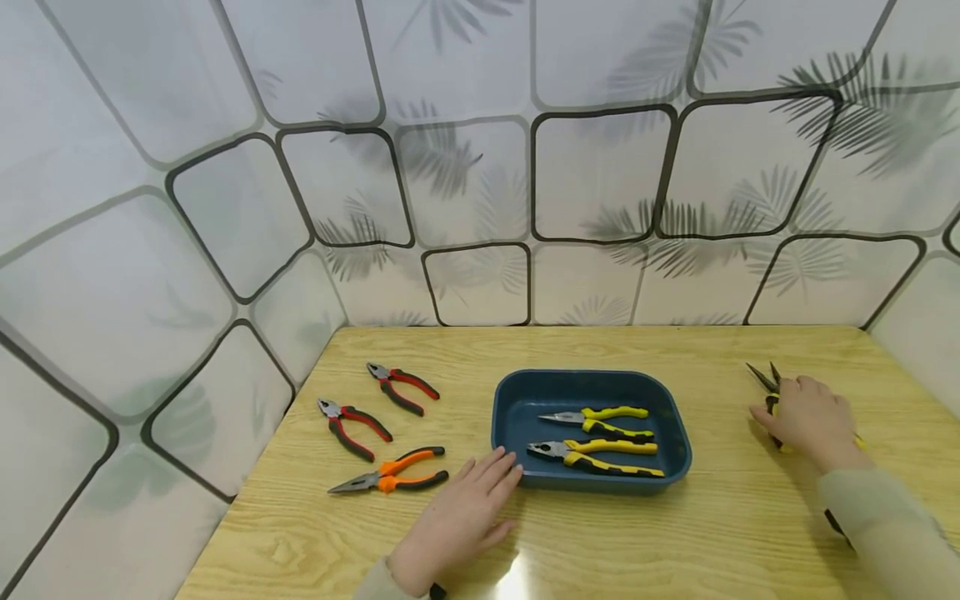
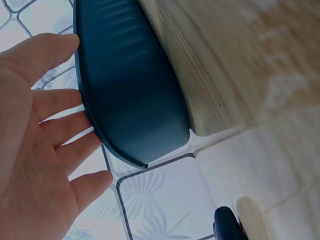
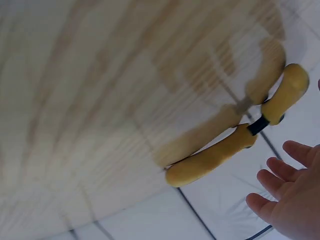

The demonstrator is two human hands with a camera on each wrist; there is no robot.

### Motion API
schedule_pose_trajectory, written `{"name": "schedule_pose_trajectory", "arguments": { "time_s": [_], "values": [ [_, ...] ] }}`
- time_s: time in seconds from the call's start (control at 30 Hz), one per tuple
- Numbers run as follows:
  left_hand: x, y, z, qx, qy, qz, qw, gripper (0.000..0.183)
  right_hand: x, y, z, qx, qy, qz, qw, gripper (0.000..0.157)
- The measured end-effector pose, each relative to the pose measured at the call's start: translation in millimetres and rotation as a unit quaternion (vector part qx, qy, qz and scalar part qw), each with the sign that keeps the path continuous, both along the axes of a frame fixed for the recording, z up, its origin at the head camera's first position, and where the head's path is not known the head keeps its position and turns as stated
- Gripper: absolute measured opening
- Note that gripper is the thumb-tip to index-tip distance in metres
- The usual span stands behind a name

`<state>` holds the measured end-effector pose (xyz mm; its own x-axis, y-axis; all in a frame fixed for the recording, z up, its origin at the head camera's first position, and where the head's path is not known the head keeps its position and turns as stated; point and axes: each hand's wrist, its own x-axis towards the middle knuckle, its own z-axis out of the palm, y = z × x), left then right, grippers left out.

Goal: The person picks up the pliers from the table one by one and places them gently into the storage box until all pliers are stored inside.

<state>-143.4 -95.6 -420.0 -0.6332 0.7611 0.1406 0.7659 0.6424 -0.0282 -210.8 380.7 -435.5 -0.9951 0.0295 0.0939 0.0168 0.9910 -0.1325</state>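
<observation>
Head and wrist views of two hands at a light wood-grain table (image 1: 637,542). The left hand (image 1: 465,504) lay with its fingers extended and slightly spread, the fingertips touching the rim of a dark blue, rectangular tray with rounded corners (image 1: 585,482). The right hand (image 1: 813,421) reached over long-nose pliers with yellow-and-black handles (image 3: 210,159), near the table's right side; its fingers were spread and relaxed, apart from the handles in the right wrist view. The tray held smaller yellow-handled long-nose pliers (image 1: 587,417) behind broad-nosed yellow-and-black pliers (image 1: 573,452), both with jaws toward the left. Left of the tray lay two red-and-black pliers (image 1: 386,379) and, nearest the left hand, orange-and-black long-nose pliers (image 1: 387,478). A white backdrop with dark outlines and grey fronds (image 1: 480,287) stood behind the table.
</observation>
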Motion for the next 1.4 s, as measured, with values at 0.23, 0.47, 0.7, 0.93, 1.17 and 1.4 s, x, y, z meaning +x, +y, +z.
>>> {"name": "schedule_pose_trajectory", "arguments": {
  "time_s": [0.23,0.47,0.7,0.93,1.17,1.4],
  "values": [
    [1.0,0.7,0.2,0.002,-0.002,-0.002,1.0000,0.059,5.3,14.7,-6.9,-0.005,-0.028,-0.016,0.999,0.097],
    [1.2,0.6,0.2,0.002,-0.002,-0.003,1.0000,0.059,7.6,19.8,-8.3,-0.021,-0.067,-0.034,0.997,0.106],
    [1.9,1.4,1.7,0.006,0.009,-0.008,0.9999,0.060,5.6,26.9,-10.8,-0.054,-0.151,-0.068,0.985,0.119],
    [1.5,1.5,2.4,-0.002,0.002,-0.005,1.0000,0.059,4.0,26.6,-6.9,-0.051,-0.171,-0.044,0.983,0.116],
    [0.2,-0.2,1.3,0.000,0.001,-0.006,1.0000,0.059,3.8,23.8,-7.5,-0.028,-0.153,0.009,0.988,0.093],
    [0.1,-0.8,0.9,0.003,0.002,-0.006,1.0000,0.060,8.3,11.0,-18.1,0.041,-0.079,0.036,0.995,0.062]
  ]
}}
